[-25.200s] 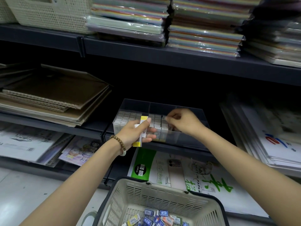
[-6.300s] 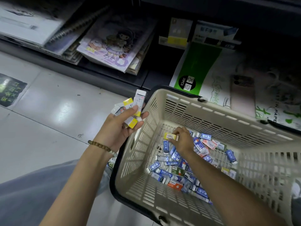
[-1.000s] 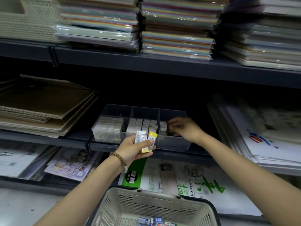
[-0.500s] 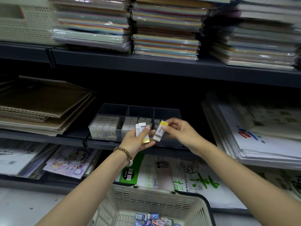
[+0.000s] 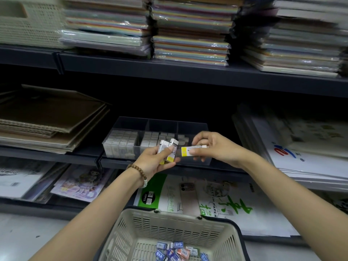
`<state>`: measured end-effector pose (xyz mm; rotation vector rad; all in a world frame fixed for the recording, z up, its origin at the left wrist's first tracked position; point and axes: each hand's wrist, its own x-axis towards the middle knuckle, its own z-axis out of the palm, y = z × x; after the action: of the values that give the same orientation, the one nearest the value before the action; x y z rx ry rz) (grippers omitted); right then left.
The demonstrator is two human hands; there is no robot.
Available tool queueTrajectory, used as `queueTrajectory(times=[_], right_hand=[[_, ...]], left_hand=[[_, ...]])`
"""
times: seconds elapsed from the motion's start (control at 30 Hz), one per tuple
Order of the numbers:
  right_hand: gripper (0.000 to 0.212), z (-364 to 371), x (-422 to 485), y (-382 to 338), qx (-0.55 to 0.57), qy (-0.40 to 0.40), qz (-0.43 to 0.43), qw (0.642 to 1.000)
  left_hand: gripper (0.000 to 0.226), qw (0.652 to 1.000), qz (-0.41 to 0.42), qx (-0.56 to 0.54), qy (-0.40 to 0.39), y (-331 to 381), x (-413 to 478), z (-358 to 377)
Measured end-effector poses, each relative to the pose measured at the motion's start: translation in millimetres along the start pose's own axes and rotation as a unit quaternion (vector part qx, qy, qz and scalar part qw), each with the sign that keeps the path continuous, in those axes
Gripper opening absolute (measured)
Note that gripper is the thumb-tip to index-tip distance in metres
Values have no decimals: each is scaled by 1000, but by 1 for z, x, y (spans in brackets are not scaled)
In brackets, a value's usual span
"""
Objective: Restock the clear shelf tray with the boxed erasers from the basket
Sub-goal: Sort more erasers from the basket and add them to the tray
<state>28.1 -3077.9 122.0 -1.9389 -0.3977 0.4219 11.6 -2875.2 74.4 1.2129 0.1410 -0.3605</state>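
The clear shelf tray (image 5: 131, 120) sits on the middle shelf with three compartments; the left and middle ones hold rows of boxed erasers (image 5: 122, 141), the right one only a few. In front of the tray, my left hand (image 5: 153, 163) grips a small bundle of white-and-yellow boxed erasers (image 5: 170, 149). My right hand (image 5: 212, 147) pinches a single boxed eraser (image 5: 192, 150) sideways, just before the right compartment. The beige basket (image 5: 169, 221) stands below with several blue and orange eraser boxes (image 5: 175, 251) in it.
Stacks of wrapped coloured paper (image 5: 190, 36) fill the top shelf. Cardboard sheets (image 5: 49, 117) lie left of the tray, large paper pads (image 5: 301, 153) right of it. Sketch paper packs (image 5: 197, 196) lie on the lower shelf behind the basket.
My right hand came back out of the tray's right compartment, took one boxed eraser from the bundle in my left hand, and now holds it level in front of the tray.
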Motion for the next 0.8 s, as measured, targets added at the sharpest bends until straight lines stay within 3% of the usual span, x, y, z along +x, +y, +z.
queueTrajectory(times=[0.1,0.27,0.33,0.47,0.57,0.67,0.8], right_hand=[[16,4,5,-2,-6,9,-13,1000],[37,10,13,-1,36,63,2,997],[33,12,15,0,29,60,3,998],[27,13,18,2,44,45,-3,998],[24,3,24,3,104,53,7,993],[23,-17,31,4,88,83,-1,993],[17,-28,44,10,-13,100,-10,995]], left_hand=[[28,1000,8,30,2,-2,1,0],[41,993,22,99,-63,-1,0,0],[43,990,23,108,-88,1,1,-1],[37,989,14,93,-118,6,6,1],[25,996,20,31,-76,10,12,3],[17,992,88,80,-30,18,20,-6],[7,922,254,293,12,31,32,-19]])
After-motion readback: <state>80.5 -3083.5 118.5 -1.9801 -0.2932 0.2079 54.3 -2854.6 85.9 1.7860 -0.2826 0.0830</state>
